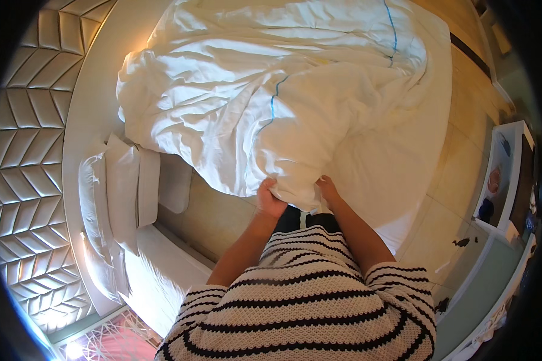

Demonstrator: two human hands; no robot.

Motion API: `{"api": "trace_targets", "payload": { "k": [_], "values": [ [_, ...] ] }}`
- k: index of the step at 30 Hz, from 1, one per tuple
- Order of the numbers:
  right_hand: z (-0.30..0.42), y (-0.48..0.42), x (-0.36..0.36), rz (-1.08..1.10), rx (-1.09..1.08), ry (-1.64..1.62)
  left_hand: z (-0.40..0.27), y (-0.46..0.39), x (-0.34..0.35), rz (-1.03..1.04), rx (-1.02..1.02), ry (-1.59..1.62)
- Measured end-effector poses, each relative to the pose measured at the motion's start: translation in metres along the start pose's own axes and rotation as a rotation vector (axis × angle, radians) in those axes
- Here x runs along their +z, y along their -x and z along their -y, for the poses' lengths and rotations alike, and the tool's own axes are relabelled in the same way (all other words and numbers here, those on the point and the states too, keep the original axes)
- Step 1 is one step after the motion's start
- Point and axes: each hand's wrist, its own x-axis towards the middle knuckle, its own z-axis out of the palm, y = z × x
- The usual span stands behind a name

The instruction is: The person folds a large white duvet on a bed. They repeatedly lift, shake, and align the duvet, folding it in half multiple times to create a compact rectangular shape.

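A rumpled white duvet point(235, 90) with blue lines along it lies spread over the bed. My left hand point(269, 198) grips its near edge, the thumb on top of the cloth. A short way to the right, my right hand point(329, 190) is closed on the same edge. Between my two hands the cloth hangs down just in front of my waist. A smooth white bed sheet point(384, 180) shows under the duvet on the right and reaches down beside my right forearm.
White pillows point(122, 194) stand in a stack at the left, by a padded headboard point(31, 167) with a chevron pattern. Tiled floor point(451, 216) runs along the right, with a white shelf unit point(497, 176) holding several items. Small dark things point(461, 242) lie on the floor near it.
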Motion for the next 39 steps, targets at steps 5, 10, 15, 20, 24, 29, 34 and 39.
{"api": "trace_targets", "payload": {
  "k": [5,10,15,20,24,29,34,39],
  "values": [
    [0.049,0.013,0.041,0.662,0.228,-0.699,-0.002,0.017,0.007,0.068,0.017,0.020],
    [0.071,0.019,0.069,0.866,0.212,-0.953,-0.014,0.032,0.034,0.084,0.026,0.064],
    [0.084,0.018,0.055,0.904,0.206,-0.949,-0.010,0.039,0.046,0.146,0.008,0.126],
    [0.077,0.022,0.041,0.916,0.244,-0.951,-0.006,0.046,0.067,0.161,0.015,0.121],
    [0.076,0.037,0.058,0.994,0.280,-1.010,-0.002,0.046,0.071,0.119,-0.009,0.167],
    [0.076,0.042,0.046,1.030,0.272,-1.073,-0.018,0.052,0.080,0.163,0.043,0.121],
    [0.102,0.047,-0.014,0.930,0.150,-1.035,-0.047,0.059,0.082,0.118,0.169,-0.081],
    [0.169,0.090,-0.045,0.642,-0.148,-0.822,-0.062,0.053,0.058,0.009,0.364,-0.186]
  ]
}}
